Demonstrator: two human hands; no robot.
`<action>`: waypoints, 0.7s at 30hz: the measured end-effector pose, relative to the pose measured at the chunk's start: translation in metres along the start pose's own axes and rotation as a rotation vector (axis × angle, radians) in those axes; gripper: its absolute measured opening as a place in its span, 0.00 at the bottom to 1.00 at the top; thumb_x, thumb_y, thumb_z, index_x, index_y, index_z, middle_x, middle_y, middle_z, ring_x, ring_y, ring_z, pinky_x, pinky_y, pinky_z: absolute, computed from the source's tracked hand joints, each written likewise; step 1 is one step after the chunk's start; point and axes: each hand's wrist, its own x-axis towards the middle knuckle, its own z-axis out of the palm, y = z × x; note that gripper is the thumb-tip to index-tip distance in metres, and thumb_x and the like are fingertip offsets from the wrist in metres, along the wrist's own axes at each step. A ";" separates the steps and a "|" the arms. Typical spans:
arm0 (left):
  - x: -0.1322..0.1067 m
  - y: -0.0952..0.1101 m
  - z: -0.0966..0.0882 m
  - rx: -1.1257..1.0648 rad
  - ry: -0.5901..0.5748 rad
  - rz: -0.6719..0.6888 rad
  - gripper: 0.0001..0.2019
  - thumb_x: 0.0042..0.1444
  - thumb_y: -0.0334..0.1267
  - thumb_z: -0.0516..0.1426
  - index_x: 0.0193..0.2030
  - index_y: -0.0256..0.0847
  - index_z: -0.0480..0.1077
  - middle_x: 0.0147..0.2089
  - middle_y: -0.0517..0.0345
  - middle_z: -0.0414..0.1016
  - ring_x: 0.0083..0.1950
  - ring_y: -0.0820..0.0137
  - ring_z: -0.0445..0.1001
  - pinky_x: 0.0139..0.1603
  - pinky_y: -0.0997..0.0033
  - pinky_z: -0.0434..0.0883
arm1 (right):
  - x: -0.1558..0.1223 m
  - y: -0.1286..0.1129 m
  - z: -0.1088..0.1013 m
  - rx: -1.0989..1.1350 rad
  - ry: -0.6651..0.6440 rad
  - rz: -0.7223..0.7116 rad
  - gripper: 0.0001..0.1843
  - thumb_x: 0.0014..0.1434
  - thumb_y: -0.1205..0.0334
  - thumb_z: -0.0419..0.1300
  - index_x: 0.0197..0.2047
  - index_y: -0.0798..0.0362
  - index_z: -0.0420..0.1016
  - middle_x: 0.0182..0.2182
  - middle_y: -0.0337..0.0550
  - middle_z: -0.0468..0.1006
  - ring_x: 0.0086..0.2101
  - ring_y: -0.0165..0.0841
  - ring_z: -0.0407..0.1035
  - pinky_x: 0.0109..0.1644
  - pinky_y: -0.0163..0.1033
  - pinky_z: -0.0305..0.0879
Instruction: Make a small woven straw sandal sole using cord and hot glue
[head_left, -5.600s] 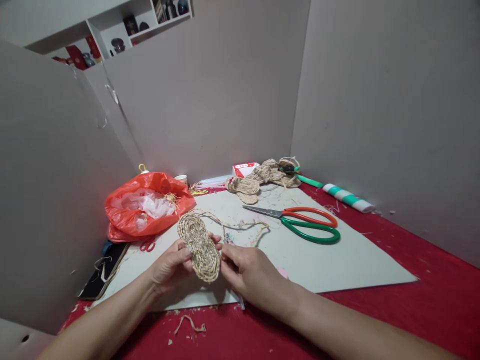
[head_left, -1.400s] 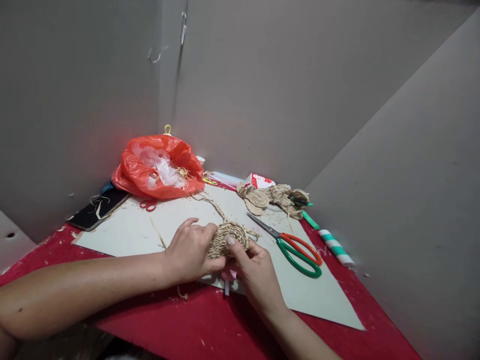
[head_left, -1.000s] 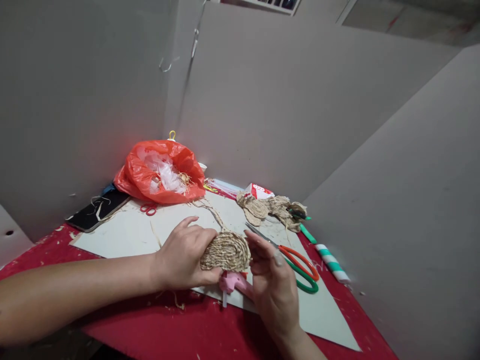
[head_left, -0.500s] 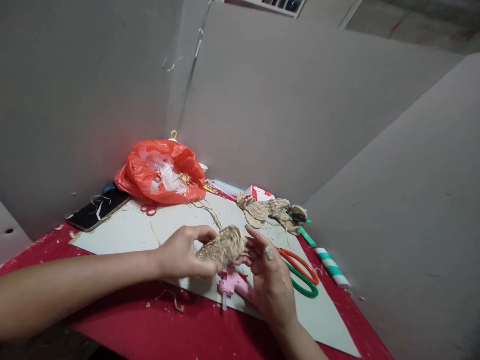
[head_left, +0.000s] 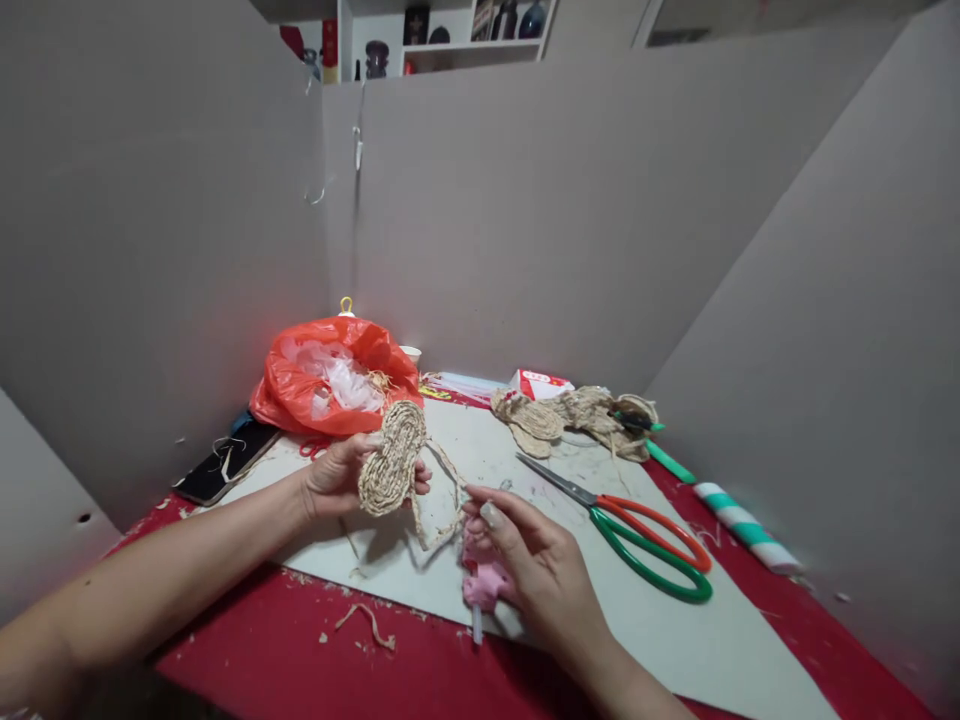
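My left hand [head_left: 341,478] grips a woven straw sole [head_left: 394,457], a figure-eight shape of coiled braid, held upright above the white board. From the sole a loose braided straw cord [head_left: 421,530] hangs in a loop towards my right hand [head_left: 540,560]. My right thumb and fingers pinch together at the cord's right side. Beneath that hand lies a pink glue gun [head_left: 484,580], partly hidden, with a clear glue stick poking out. Large scissors [head_left: 630,520] with one orange and one green handle rest just right of my right hand.
A red plastic bag [head_left: 330,350] with straw scraps stands at the back left, beside a dark phone [head_left: 229,465]. More straw soles [head_left: 529,420] lie at the back right, near a green-and-white striped roll [head_left: 746,527]. Grey panels [head_left: 510,230] enclose the red table.
The sole has been turned to face me and raised left in my left hand. Its loose cord now shows, stretched towards my right hand. The view has shifted, revealing the whole scissors.
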 end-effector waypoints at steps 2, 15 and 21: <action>0.001 -0.005 -0.002 -0.015 0.022 -0.004 0.24 0.49 0.42 0.61 0.51 0.29 0.69 0.46 0.43 0.79 0.48 0.60 0.76 0.48 0.63 0.70 | 0.000 0.001 0.001 -0.033 -0.007 -0.038 0.19 0.61 0.48 0.57 0.43 0.55 0.78 0.35 0.49 0.79 0.33 0.37 0.74 0.33 0.38 0.73; 0.007 -0.011 -0.012 0.007 0.138 -0.019 0.22 0.47 0.40 0.63 0.49 0.34 0.70 0.44 0.47 0.80 0.44 0.63 0.78 0.44 0.62 0.73 | 0.002 0.009 0.007 -0.009 -0.060 -0.006 0.16 0.62 0.52 0.55 0.42 0.53 0.78 0.27 0.40 0.78 0.13 0.26 0.67 0.13 0.33 0.65; 0.005 -0.010 -0.013 -0.010 0.192 -0.006 0.22 0.47 0.40 0.64 0.48 0.34 0.70 0.45 0.48 0.80 0.45 0.64 0.78 0.48 0.64 0.71 | 0.000 0.010 0.011 -0.082 -0.052 -0.046 0.14 0.62 0.54 0.56 0.39 0.53 0.79 0.25 0.42 0.79 0.17 0.30 0.70 0.20 0.36 0.68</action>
